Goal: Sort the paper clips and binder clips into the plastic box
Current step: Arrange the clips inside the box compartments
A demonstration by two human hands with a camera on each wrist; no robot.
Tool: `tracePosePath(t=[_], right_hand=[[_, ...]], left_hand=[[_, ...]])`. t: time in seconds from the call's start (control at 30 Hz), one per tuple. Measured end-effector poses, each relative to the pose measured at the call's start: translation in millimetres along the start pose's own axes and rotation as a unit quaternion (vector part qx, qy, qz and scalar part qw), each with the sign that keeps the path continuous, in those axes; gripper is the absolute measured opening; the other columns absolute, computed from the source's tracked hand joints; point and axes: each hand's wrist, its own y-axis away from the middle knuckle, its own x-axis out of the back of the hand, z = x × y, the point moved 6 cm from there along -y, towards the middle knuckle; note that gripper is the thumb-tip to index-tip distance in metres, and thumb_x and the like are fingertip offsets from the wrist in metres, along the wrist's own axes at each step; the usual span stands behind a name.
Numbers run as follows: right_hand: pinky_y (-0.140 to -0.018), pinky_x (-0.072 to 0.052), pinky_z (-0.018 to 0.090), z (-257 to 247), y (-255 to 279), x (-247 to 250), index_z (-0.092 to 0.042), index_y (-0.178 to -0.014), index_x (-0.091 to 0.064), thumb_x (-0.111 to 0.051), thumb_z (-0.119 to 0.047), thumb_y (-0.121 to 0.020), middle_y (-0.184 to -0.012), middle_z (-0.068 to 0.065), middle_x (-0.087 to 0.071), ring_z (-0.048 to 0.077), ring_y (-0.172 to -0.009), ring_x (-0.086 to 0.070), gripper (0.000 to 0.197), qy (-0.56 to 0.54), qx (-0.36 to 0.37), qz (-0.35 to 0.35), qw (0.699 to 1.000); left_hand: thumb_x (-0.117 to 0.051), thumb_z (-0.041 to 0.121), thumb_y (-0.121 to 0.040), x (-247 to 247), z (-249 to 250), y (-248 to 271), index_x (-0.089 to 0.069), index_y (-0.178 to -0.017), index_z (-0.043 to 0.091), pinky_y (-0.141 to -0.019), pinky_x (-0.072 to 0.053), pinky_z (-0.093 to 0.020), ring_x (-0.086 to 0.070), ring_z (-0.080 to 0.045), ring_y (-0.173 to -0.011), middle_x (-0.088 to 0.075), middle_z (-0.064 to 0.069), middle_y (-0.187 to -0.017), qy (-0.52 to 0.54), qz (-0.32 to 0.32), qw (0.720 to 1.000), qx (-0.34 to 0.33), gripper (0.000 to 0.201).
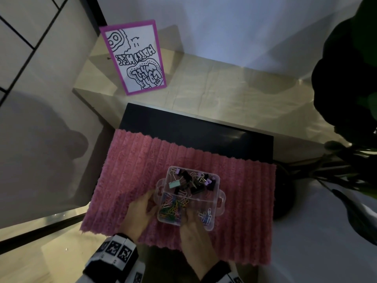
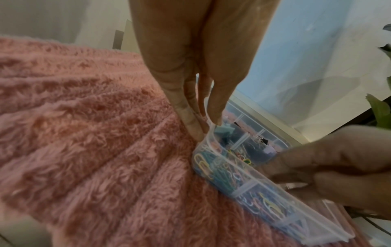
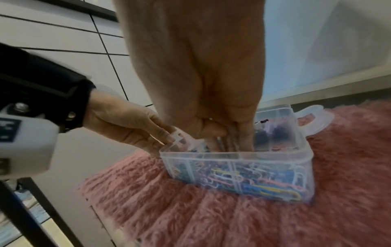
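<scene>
Plastic box (image 1: 212, 178) hides right hand (image 1: 195, 235) fingertips.

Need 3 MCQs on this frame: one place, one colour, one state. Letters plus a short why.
1. Where do the binder clips lie in the plastic box?
A. far compartment
B. near-left compartment
C. on the mat

2. What colour is the fluffy mat under the box?
A. green
B. pink
C. white

3. What is the left hand doing?
A. resting flat on the mat
B. holding the box's left end by its handle
C. holding the card

Key: 1 A, the head view shows the black and purple clips beyond the divider. 2 B, pink in all views. 3 B, the right wrist view shows its fingers at the handle.
</scene>
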Motion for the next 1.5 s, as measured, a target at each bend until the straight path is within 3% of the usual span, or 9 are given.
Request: tracePosePath(t=[0.1, 0.3, 0.5, 0.67, 0.8, 0.93, 1.1, 1.33, 1.5], right_hand=[[-0.062, -0.054, 0.010, -2.1, 5.4, 1.5, -0.026, -0.082, -0.071, -0.085, -0.032, -0.042, -0.087, -0.010, -0.070, -0.001, -0.074, -0.065, 0.042, -0.008, 0.047, 0.010, 0.999], [-0.059, -0.058, 0.023, 23.9, 0.1, 15.7, -0.015, -0.056, -0.068, -0.090, -0.018, -0.034, -0.063, 0.002, -0.068, 0.014, -0.065, -0.064, 0.031, 0.068, -0.011, 0.036, 0.997], [-0.045, -0.051, 0.022, 44.3, -18.6, 83.5, -0.015, -0.065, -0.067, -0.084, -0.010, -0.044, -0.071, 0.000, -0.065, 0.015, -0.065, -0.061, 0.027, 0.060, 0.028, 0.149, 0.987], [-0.038, -0.037, 0.020, 60.7, -62.1, 69.4, -0.018, -0.045, -0.062, -0.087, -0.014, -0.035, -0.054, -0.004, -0.059, 0.014, -0.055, -0.058, 0.027, 0.226, 0.134, 0.031, 0.964], [-0.041, -0.040, 0.018, 57.4, -71.2, 57.0, -0.020, -0.041, -0.059, -0.088, -0.021, -0.031, -0.048, -0.006, -0.058, 0.011, -0.050, -0.056, 0.030, 0.263, 0.196, -0.019, 0.944], [-0.045, -0.045, 0.019, 59.3, -74.6, 50.1, -0.020, -0.042, -0.061, -0.087, -0.020, -0.034, -0.049, -0.005, -0.060, 0.011, -0.052, -0.058, 0.028, 0.262, 0.205, -0.014, 0.943], [-0.048, -0.046, 0.020, 62.8, -77.7, 48.2, -0.021, -0.041, -0.058, -0.087, -0.023, -0.038, -0.047, -0.007, -0.058, 0.010, -0.052, -0.056, 0.029, 0.259, 0.207, -0.007, 0.943], [-0.046, -0.045, 0.021, 61.6, -67.6, 79.3, -0.021, -0.053, -0.061, -0.078, -0.024, -0.053, -0.056, -0.008, -0.060, 0.010, -0.058, -0.057, 0.017, 0.196, 0.218, 0.058, 0.954], [-0.039, -0.048, 0.019, 51.1, -27.2, 82.6, -0.023, -0.070, -0.065, -0.083, -0.023, -0.054, -0.071, -0.010, -0.063, 0.007, -0.062, -0.060, 0.025, 0.081, 0.164, 0.111, 0.977]], left_hand=[[-0.059, 0.007, -0.084, 0.5, 0.7, 0.0, -0.052, -0.124, 0.013, -0.065, -0.035, 0.000, -0.055, -0.004, -0.084, -0.067, -0.002, -0.103, -0.002, -0.005, 1.000, -0.001, 0.041], [-0.060, 0.008, -0.084, -0.4, -2.9, -0.3, -0.052, -0.124, 0.015, -0.065, -0.033, -0.002, -0.056, -0.005, -0.084, -0.063, 0.004, -0.095, 0.011, 0.001, 1.000, 0.004, 0.041], [-0.058, 0.014, -0.085, -1.1, -3.1, -0.5, -0.053, -0.122, 0.014, -0.083, -0.042, -0.022, -0.055, -0.014, -0.095, -0.060, -0.002, -0.106, -0.031, 0.017, 0.999, -0.002, 0.037], [-0.043, 0.029, -0.085, 19.0, 44.0, 4.8, -0.058, -0.101, 0.016, -0.072, -0.044, -0.017, -0.040, -0.008, -0.092, -0.055, -0.001, -0.100, -0.164, 0.136, 0.962, -0.172, 0.025], [-0.055, 0.016, -0.086, -5.7, 59.8, -3.9, -0.065, -0.096, 0.018, -0.063, -0.056, -0.025, -0.056, -0.006, -0.086, -0.062, 0.001, -0.102, -0.175, 0.007, 0.961, -0.213, 0.015], [-0.057, -0.003, -0.078, -49.4, 52.4, 1.3, -0.060, -0.114, 0.011, -0.072, -0.059, -0.031, -0.061, -0.021, -0.102, -0.062, -0.006, -0.118, -0.276, -0.121, 0.922, -0.242, 0.038], [-0.089, 0.022, -0.038, -62.3, 51.4, 10.3, -0.072, -0.099, 0.016, -0.054, -0.058, -0.019, -0.069, -0.013, -0.087, -0.072, 0.002, -0.103, -0.389, -0.107, 0.879, -0.255, 0.064], [-0.088, 0.028, -0.036, -65.5, 56.1, 8.1, -0.071, -0.102, 0.020, -0.049, -0.055, -0.021, -0.069, -0.016, -0.090, -0.071, 0.001, -0.106, -0.407, -0.080, 0.878, -0.240, 0.069], [-0.087, 0.023, -0.033, -67.9, 41.2, 6.5, -0.071, -0.091, 0.028, -0.043, -0.051, -0.014, -0.066, -0.006, -0.073, -0.069, 0.010, -0.086, -0.385, -0.121, 0.888, -0.222, 0.060]])
